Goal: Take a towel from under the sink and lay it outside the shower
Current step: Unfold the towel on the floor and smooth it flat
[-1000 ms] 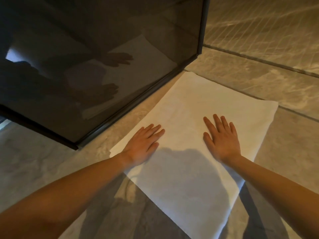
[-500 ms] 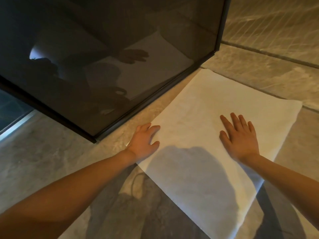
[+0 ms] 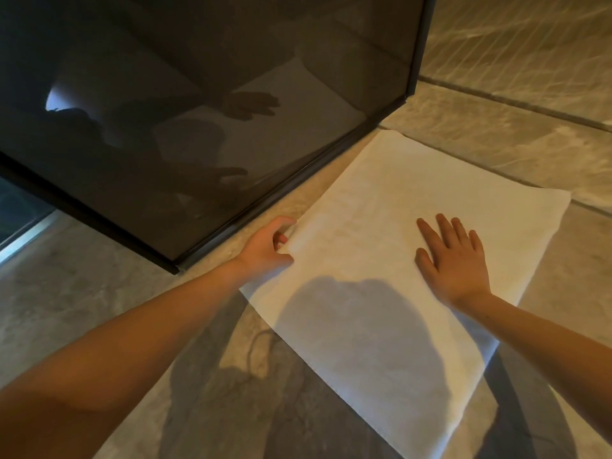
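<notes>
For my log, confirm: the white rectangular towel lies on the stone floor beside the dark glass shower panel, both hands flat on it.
Only the right hand lies flat; the left hand grips the edge of the white rectangular towel, as the head view shows.

The towel (image 3: pixel 374 207) — white, plain, rectangular — is lying spread flat on the stone floor (image 3: pixel 490 150). One long edge is running alongside the dark bottom frame of the shower (image 3: pixel 205 134), with a narrow strip of floor showing between them. The far corner is sitting near the frame's corner post. A small fold is rising along the shower-side edge — a shadow is covering the near portion.
</notes>
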### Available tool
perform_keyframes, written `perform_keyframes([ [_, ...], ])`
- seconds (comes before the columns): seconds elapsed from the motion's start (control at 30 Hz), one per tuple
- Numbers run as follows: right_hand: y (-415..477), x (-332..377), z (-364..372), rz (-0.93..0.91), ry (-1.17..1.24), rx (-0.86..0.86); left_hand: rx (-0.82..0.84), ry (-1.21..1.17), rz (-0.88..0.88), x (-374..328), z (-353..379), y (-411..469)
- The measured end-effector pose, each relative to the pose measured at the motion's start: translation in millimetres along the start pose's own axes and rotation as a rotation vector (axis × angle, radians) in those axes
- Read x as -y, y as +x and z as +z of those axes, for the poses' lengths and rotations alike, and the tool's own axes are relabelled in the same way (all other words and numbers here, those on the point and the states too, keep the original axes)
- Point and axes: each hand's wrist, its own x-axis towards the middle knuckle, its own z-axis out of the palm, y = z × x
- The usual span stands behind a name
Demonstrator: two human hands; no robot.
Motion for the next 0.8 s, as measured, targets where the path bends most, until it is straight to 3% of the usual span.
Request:
perform_keyframes([
  [0.37,0,-1,0,-0.007,-0.017,-0.003,0.008,-0.009,-0.021,-4,-3,2],
  [0.57,1,-2,1,-0.004,-0.022,0.006,0.053,-0.273,-0.137,-14,-13,2],
  [0.8,1,0,0,-0.002,-0.019,0.009,0.18,-0.216,-0.056,-23,-13,3],
])
